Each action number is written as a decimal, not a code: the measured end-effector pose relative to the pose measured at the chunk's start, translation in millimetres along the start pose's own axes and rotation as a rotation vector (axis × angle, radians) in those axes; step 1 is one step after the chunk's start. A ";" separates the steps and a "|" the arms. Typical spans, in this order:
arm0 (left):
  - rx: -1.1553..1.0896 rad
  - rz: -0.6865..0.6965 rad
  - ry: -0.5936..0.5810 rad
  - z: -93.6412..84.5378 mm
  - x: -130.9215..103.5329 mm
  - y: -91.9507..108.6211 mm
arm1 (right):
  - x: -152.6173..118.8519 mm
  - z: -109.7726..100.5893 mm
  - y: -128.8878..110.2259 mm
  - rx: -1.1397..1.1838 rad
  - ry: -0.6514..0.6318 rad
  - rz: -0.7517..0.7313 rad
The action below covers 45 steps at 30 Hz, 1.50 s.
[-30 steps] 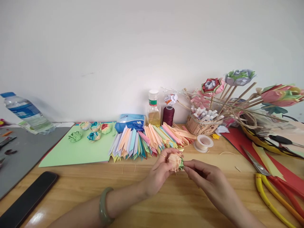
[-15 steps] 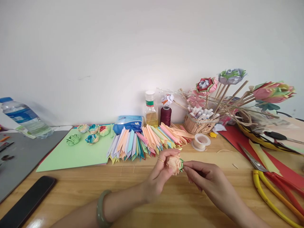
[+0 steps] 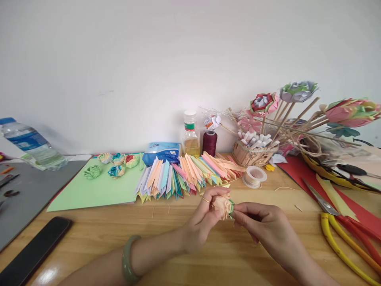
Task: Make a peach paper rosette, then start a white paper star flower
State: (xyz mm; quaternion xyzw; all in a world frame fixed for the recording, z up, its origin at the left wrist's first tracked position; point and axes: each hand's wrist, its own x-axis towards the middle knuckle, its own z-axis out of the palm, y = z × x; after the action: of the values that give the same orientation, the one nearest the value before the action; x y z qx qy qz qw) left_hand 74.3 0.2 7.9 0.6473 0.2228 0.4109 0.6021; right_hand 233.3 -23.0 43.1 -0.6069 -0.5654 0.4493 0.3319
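Note:
Between my two hands, above the wooden table, is a small peach paper flower (image 3: 222, 204) with green folds along its right side. My left hand (image 3: 204, 222), with a ring and a green bangle (image 3: 130, 258) on its arm, curls its thumb and fingers around the peach part. From the right, my right hand (image 3: 262, 222) pinches the green edge between thumb and forefinger; its other fingers are tucked underneath and partly hidden. Just behind the hands lies a row of folded paper strips (image 3: 162, 178) in many colours.
Paper flowers (image 3: 92, 172) lie on a green sheet (image 3: 89, 194) at left. Large scissors (image 3: 329, 206) rest at right by a red sheet. A thread roll (image 3: 254, 176), a small basket (image 3: 253, 155) and a glue-coloured liquid bottle (image 3: 191, 137) stand behind. A black phone-like slab (image 3: 35, 250) lies front left.
The whole view has shifted slightly, so things on the table appear a little further right. Both hands keep their hold on the paper flower, with little visible change in grip.

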 end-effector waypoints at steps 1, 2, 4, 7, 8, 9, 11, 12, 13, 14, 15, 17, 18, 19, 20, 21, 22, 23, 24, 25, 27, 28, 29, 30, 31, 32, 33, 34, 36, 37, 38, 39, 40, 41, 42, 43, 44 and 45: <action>0.000 -0.004 -0.003 -0.1 0.0 0.3 | -0.5 0.8 -0.7 0.003 0.018 0.008; 0.000 -0.007 -0.005 -0.1 0.0 0.7 | -0.8 1.4 -1.4 0.007 0.034 0.014; 0.002 -0.017 -0.004 -0.2 0.4 1.7 | -0.4 1.6 -2.1 0.014 0.043 0.026; 0.010 -0.023 -0.007 -0.5 1.0 1.8 | 2.4 -0.7 -1.6 0.019 -0.015 0.051; 0.017 -0.023 -0.005 -0.6 1.2 1.4 | 3.6 -1.9 -1.1 0.021 -0.049 0.056; 0.023 -0.025 -0.001 -0.8 1.2 0.9 | 4.6 -2.9 -0.6 0.022 -0.083 0.056; 0.034 -0.034 0.016 -1.0 1.0 -0.2 | 5.7 -4.4 0.4 0.016 -0.129 0.039; 0.038 -0.040 0.023 -1.1 0.8 -0.5 | 5.7 -4.8 0.6 0.010 -0.135 0.025; 0.040 -0.047 0.029 -1.1 0.5 -0.7 | 5.3 -5.1 0.6 0.001 -0.135 0.013; 0.040 -0.048 0.032 -1.0 0.3 -0.7 | 4.7 -5.1 0.4 -0.012 -0.129 0.005; 0.039 -0.046 0.032 -0.8 0.1 -0.6 | 4.0 -5.0 0.1 -0.027 -0.117 0.002; 0.029 -0.039 0.029 0.0 -0.1 -0.4 | 2.8 -4.1 -0.5 -0.054 -0.086 -0.003; 0.018 -0.038 0.027 0.6 -0.2 -0.6 | 2.5 -3.3 -0.7 -0.060 -0.070 -0.009; 0.003 -0.041 0.025 1.2 -0.1 -1.1 | 2.4 -2.2 -0.7 -0.062 -0.054 -0.017; -0.018 -0.050 0.026 1.9 0.0 -1.9 | 2.6 -1.0 -0.6 -0.056 -0.037 -0.025; -0.048 -0.063 0.034 2.7 0.3 -3.1 | 2.9 0.2 -0.5 -0.046 -0.019 -0.033; -0.089 -0.078 0.045 3.4 0.8 -4.3 | 3.2 1.4 -0.5 -0.035 -0.006 -0.039; -0.148 -0.093 0.056 4.2 1.6 -5.5 | 3.4 2.3 -0.9 -0.027 0.006 -0.042; -0.225 -0.111 0.061 4.9 2.6 -6.4 | 3.4 2.8 -1.5 -0.024 0.007 -0.045; -0.314 -0.132 0.063 5.5 3.9 -6.7 | 2.8 2.8 -2.6 -0.023 0.002 -0.051; -0.503 -0.184 0.059 6.1 7.1 -5.8 | 0.5 0.7 -5.3 -0.032 -0.007 -0.084; -0.583 -0.211 0.061 6.0 8.7 -4.7 | -1.1 -1.2 -6.7 -0.041 0.003 -0.116; -0.652 -0.236 0.068 5.5 10.2 -3.5 | -2.8 -3.6 -7.6 -0.051 0.030 -0.161; -0.713 -0.260 0.075 4.6 11.6 -2.5 | -4.3 -6.2 -8.1 -0.060 0.071 -0.219; -0.769 -0.283 0.073 3.4 12.7 -1.8 | -5.3 -8.8 -7.9 -0.067 0.124 -0.283; -0.824 -0.306 0.062 2.0 13.5 -1.5 | -5.8 -11.3 -7.0 -0.073 0.179 -0.350; -0.876 -0.329 0.044 0.3 14.0 -1.6 | -5.6 -13.3 -5.5 -0.077 0.225 -0.423; -0.924 -0.352 0.022 -1.3 14.2 -2.1 | -4.9 -14.8 -3.6 -0.085 0.251 -0.494; -0.992 -0.386 -0.020 -4.2 14.1 -3.6 | -2.5 -16.1 0.5 -0.124 0.245 -0.629; -1.015 -0.396 -0.030 -5.4 13.8 -4.5 | -1.1 -16.1 2.2 -0.152 0.223 -0.688; -1.031 -0.405 -0.038 -6.2 13.5 -5.5 | 0.2 -15.9 3.5 -0.182 0.202 -0.741; -1.042 -0.412 -0.044 -6.8 13.1 -6.7 | 1.4 -15.6 4.1 -0.211 0.191 -0.786; -1.047 -0.419 -0.048 -7.1 12.8 -7.9 | 2.6 -15.6 4.2 -0.239 0.189 -0.824; -1.048 -0.426 -0.052 -7.2 12.7 -9.4 | 3.7 -15.8 3.6 -0.265 0.190 -0.857; -1.044 -0.437 -0.060 -7.0 12.8 -11.0 | 4.8 -16.4 2.4 -0.294 0.186 -0.881; -1.038 -0.450 -0.077 -6.6 13.1 -12.7 | 6.1 -17.4 0.8 -0.324 0.181 -0.895; -1.031 -0.462 -0.100 -6.0 13.6 -14.3 | 7.4 -18.8 -1.2 -0.352 0.173 -0.901; -1.020 -0.471 -0.124 -5.3 14.2 -15.9 | 8.7 -20.4 -3.5 -0.378 0.160 -0.901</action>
State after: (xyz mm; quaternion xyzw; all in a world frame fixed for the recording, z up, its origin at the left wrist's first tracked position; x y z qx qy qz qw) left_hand 81.2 17.2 -4.0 0.2299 0.0986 0.2823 0.9261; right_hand 250.4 -11.9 52.4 -0.3844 -0.8158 0.1031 0.4196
